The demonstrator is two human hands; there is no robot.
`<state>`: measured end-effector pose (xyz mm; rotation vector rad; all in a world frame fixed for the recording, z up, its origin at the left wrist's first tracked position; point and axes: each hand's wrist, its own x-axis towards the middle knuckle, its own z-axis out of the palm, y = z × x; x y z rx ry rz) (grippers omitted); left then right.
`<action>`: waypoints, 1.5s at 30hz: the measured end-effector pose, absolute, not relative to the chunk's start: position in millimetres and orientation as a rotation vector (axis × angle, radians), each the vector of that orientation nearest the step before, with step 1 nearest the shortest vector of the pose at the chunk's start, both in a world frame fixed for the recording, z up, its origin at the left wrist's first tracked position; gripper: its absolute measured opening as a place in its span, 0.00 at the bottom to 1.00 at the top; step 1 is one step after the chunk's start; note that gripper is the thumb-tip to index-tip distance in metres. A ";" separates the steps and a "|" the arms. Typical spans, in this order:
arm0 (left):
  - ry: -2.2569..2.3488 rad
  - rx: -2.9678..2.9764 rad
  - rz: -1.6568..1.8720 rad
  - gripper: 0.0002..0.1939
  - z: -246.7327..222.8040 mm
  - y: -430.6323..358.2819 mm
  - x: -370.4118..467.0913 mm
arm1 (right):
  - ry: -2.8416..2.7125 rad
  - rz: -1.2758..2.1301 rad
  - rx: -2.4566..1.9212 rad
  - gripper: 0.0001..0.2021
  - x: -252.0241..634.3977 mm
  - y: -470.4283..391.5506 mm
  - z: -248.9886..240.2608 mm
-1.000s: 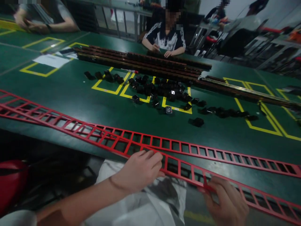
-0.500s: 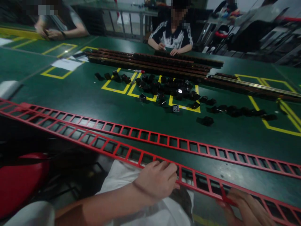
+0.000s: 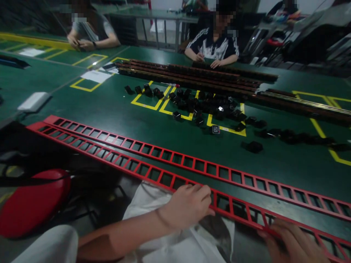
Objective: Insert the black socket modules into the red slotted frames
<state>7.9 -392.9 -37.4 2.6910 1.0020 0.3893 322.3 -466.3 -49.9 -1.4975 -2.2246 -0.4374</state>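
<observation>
Grip of left hand (image 3: 189,202) closed over the nearer red strip (image 3: 231,206), a ladder-like frame along the near edge of the green table (image 3: 164,133). Farther along the same strip, well apart, right hand (image 3: 296,239), thumb and fingers apparently closed on it too, blurred and partly cut off below. Likely trouble: a slide off the edge onto the white-clothed lap (image 3: 197,244), from a loosened hold. Possible twist or bend as well, from uneven pressure at two points on something so thin and slatted. Also a risk of dragging the farther red strip (image 3: 205,167), just beyond and, at the left end, apparently touching. With a wide swing, perhaps a knock to the loose black pieces (image 3: 189,105).

Around the pieces, outlines of yellow tape (image 3: 145,106). Behind, a bundle of long dark bars (image 3: 200,81), with white papers (image 3: 95,76) near the left end. Low at left, red stool (image 3: 35,202). Across the table, co-worker in striped sleeves (image 3: 219,47); farther left, another co-worker (image 3: 90,34), forearms on the tabletop. Beyond, dim grey bench (image 3: 153,15).
</observation>
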 end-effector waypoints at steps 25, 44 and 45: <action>1.249 2.730 0.213 0.10 -28.7 -328.1 -48.6 | -2.505 -0.171 -1.942 0.09 291.4 -392.0 -15.7; 1.196 2.858 -0.067 0.08 -21.9 -254.3 -50.6 | -2.668 -0.141 -1.873 0.04 275.7 -322.4 -14.3; 1.210 2.844 -0.056 0.08 -21.4 -249.1 -54.6 | -2.666 -0.135 -1.884 0.04 269.1 -318.3 -12.5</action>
